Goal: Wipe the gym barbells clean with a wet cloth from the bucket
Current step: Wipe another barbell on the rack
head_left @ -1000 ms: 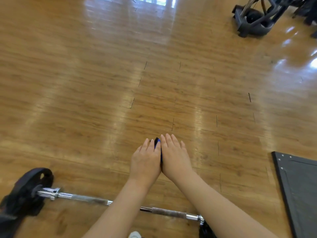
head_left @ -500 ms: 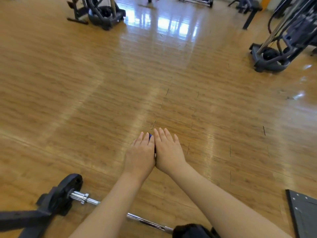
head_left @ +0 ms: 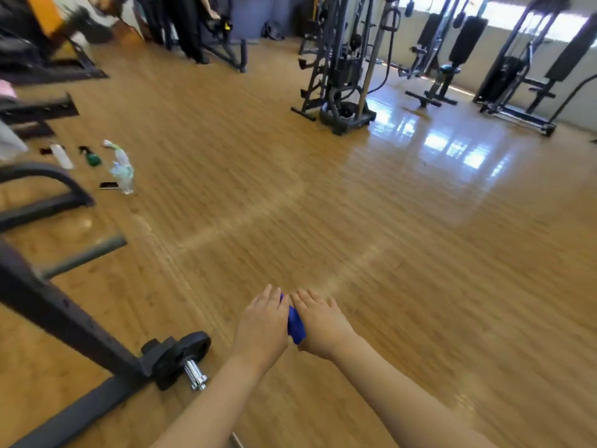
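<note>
Blue cloth (head_left: 295,323) sandwiched between flat palms; barbell (head_left: 181,358) end lower left.

floor (head_left: 387,240): glossy wood, window glare far right | rack frame (head_left: 64,318): black, near left | bottles (head_left: 122,166): cluster on floor at left, blurred | phone (head_left: 108,185): flat beside bottles | cable machine (head_left: 342,66): centre back | weight machines (head_left: 523,66): far right by windows

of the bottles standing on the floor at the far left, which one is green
The small dark green spray bottle, standing between the two others: the white bottle to its left and the pale, clear bottle to its right.
</note>
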Demonstrator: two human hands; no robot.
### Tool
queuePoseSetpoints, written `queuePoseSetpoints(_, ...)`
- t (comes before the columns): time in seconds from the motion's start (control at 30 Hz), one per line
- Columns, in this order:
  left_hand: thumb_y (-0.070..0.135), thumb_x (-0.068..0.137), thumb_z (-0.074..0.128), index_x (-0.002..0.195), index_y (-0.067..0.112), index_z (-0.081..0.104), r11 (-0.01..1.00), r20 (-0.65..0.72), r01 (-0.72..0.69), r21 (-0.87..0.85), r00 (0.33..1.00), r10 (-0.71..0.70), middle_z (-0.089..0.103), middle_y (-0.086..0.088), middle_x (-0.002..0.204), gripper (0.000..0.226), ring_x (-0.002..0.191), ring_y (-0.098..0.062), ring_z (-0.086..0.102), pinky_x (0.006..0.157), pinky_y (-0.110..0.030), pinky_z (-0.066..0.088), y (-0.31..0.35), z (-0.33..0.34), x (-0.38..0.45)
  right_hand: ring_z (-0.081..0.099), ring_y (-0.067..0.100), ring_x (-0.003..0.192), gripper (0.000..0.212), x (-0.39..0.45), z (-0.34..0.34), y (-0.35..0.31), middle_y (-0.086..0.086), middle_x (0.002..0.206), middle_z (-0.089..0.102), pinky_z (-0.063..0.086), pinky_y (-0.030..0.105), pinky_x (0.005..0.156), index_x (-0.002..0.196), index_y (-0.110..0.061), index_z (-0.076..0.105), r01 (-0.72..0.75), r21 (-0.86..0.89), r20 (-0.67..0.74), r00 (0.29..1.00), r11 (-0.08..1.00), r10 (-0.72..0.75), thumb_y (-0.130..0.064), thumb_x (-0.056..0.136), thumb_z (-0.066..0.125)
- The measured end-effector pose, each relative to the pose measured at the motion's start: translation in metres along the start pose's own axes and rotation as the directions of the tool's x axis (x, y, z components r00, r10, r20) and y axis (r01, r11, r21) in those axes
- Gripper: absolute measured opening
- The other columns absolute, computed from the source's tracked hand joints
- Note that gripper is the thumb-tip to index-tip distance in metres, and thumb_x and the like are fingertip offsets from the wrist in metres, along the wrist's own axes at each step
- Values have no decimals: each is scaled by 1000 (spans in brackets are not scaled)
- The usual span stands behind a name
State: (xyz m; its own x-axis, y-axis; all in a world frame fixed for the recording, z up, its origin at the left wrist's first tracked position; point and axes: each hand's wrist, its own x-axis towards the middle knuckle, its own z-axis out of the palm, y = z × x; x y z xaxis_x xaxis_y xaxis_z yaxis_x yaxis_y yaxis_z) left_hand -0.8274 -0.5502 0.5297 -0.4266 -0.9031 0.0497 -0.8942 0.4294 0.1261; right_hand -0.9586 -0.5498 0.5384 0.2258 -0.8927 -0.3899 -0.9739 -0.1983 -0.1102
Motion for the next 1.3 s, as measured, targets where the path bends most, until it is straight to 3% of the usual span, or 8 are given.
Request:
queuePoseSetpoints(0.07, 23, 93, 52, 145, 3, 32, 997, 4, 72, 15, 997, -72, 30, -14, 152, 58, 143, -24, 22, 113, -31, 23, 1, -14, 17, -2, 19, 147, 88, 21, -21, 4, 0, 160, 2, 9, 44, 116, 153, -16, 1, 95, -79, -14, 995, 992, -97, -23, 89, 61)
queuePoseSetpoints(0.13, 22, 99, 37, 149, 8, 19, 978, 24, 210, 5, 977, -210, 17, -10, 157, 55, 146, -24, 8, 115, -33, 14, 2, -29, 36, -2, 18, 147, 85, 42, -40, 9, 0, 160, 1, 9, 43, 116, 153, -15, 0, 168, -137, -19, 985, 976, -172, -23, 91, 58)
queuePoseSetpoints(0.33, 18, 94, 47, 143, 6, 29, 875, 23, 481, 56, 876, -482, 32, -11, 149, 54, 143, -24, 20, 109, -31, 29, -1, -26, 61, 3, 17, 147, 85, 85, -69, 16, 0, 160, 6, 13, 45, 115, 153, -15, 5, 361, -222, 33, 931, 906, -364, -37, 90, 58)
queuePoseSetpoints(0.6, 11, 93, 45, 125, 8, 48, 782, 67, 623, -22, 781, -621, 50, -8, 129, 33, 129, -22, 39, 96, -31, 39, -33, -5, 86, 12, 16, 145, 83, 158, -56, 8, -1, 157, 19, 20, 45, 114, 151, -16, 15, 484, -253, 131, 875, 838, -466, -40, 86, 60)
queuePoseSetpoints(0.8, 18, 95, 47, 139, 7, 37, 738, 40, 674, -38, 739, -672, 41, -9, 143, 46, 139, -23, 28, 105, -33, 34, -106, 17, 130, 7, 18, 146, 90, 246, -65, -24, -1, 159, 12, 16, 46, 115, 153, -16, 9, 563, -337, 137, 822, 755, -552, -43, 85, 63)
queuePoseSetpoints(0.97, 19, 96, 46, 139, 8, 36, 652, 2, 758, -17, 652, -758, 40, -8, 143, 45, 139, -21, 29, 106, -36, 30, -180, 17, 168, 4, 19, 146, 92, 325, -90, -72, 1, 159, 10, 13, 46, 116, 152, -16, 9, 593, -350, 157, 800, 725, -579, -55, 85, 58)
queuePoseSetpoints(1.2, 12, 95, 43, 140, 6, 35, 542, 24, 840, -32, 543, -840, 44, -9, 139, 46, 132, -22, 37, 103, -30, 34, -266, 2, 204, 1, 20, 147, 77, 410, -124, -134, 2, 160, 5, 9, 46, 116, 153, -15, 5, 668, -383, 214, 736, 638, -642, -43, 94, 46)
queuePoseSetpoints(1.3, 13, 95, 47, 141, 6, 34, 472, 54, 881, -33, 473, -879, 39, -8, 144, 48, 139, -23, 28, 107, -32, 31, -301, -3, 223, -1, 19, 147, 70, 451, -132, -156, 2, 160, 3, 8, 45, 116, 153, -15, 4, 707, -423, 215, 686, 566, -695, -33, 97, 42)
